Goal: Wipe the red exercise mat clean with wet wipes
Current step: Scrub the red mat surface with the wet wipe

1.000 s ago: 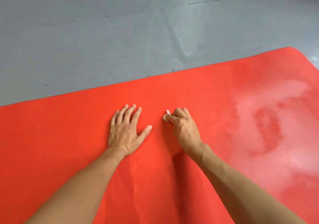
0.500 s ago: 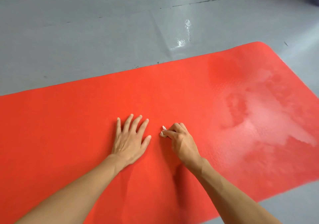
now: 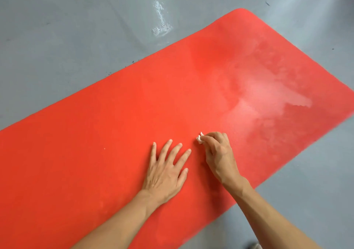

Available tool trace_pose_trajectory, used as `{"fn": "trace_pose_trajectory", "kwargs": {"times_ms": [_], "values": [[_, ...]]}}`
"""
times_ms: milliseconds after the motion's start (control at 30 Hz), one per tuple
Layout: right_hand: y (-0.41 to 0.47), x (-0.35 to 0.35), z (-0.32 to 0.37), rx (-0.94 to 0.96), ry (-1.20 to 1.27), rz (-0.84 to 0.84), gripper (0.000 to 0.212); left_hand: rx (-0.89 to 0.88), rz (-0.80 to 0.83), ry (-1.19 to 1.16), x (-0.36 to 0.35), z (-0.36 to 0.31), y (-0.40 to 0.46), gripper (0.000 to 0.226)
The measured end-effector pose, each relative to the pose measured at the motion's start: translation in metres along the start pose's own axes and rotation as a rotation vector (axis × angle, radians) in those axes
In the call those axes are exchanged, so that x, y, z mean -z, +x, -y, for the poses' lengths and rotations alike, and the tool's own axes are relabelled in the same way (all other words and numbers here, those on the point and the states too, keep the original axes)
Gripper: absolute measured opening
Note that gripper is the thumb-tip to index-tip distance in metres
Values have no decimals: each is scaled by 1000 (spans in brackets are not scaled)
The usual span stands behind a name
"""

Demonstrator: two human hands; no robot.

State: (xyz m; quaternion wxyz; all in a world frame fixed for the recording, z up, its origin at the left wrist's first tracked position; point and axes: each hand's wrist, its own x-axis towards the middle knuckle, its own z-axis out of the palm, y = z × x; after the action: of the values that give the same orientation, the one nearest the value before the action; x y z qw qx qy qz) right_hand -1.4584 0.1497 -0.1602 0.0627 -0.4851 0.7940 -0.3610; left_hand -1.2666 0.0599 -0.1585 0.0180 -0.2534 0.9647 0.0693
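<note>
The red mat (image 3: 118, 133) lies flat on the gray floor (image 3: 67, 37). The left hand (image 3: 166, 174) rests flat on the mat with its fingers straight and spread, holding nothing. It looks like it is keeping the mat from sliding. The right hand (image 3: 218, 154) is just beside it, with its fingers curled round a small white wet wipe (image 3: 199, 139). Only a little bit of the wipe peeks out at the fingertips, and it touches the mat.

A pale shiny patch (image 3: 268, 95) shows on the far right part of the mat. It may be wet from wiping, but I cannot be sure. The part to the left looks dull.

To do this step well, the wipe should be pressed down and rubbed in short rows, each row touching the last one. The wipe is bunched up very small, so opening it out would clean more at once. The flat hand should stay down so the mat does not wrinkle.
</note>
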Motion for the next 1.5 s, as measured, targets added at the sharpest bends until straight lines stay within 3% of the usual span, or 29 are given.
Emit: {"fn": "trace_pose_trajectory", "kwargs": {"times_ms": [433, 600, 733, 800, 900, 1000, 1133, 1267, 1400, 1500], "values": [[-87, 20, 12, -142, -110, -65, 14, -194, 61, 85, -9, -10, 1, 66], [-114, 22, 25, -105, -97, -21, 21, -211, 62, 82, -9, -8, -1, 64], [-116, 38, 18, 6, -153, 107, 40, -225, 29, 51, -10, -5, -2, 62], [-101, 55, -11, -62, -222, 16, 36, -224, 30, 46, -11, -4, 1, 62], [-82, 82, -49, -357, -300, -261, 31, -217, 9, 46, -12, -3, 1, 62], [-87, 73, -36, -509, -308, -332, 29, -218, 0, 42, -13, -2, 0, 63], [-119, 44, 14, -493, -258, -260, 9, -214, -15, 43, -12, -3, 0, 64], [-148, 30, 50, -386, -178, -157, 22, -212, -19, 43, -11, -4, 2, 64], [-137, 47, 34, -272, -248, -18, 29, -212, -13, 43, -9, -5, 1, 64], [-115, 69, -3, -383, -308, -133, 32, -217, -19, 31, -10, -3, -1, 64]]}}
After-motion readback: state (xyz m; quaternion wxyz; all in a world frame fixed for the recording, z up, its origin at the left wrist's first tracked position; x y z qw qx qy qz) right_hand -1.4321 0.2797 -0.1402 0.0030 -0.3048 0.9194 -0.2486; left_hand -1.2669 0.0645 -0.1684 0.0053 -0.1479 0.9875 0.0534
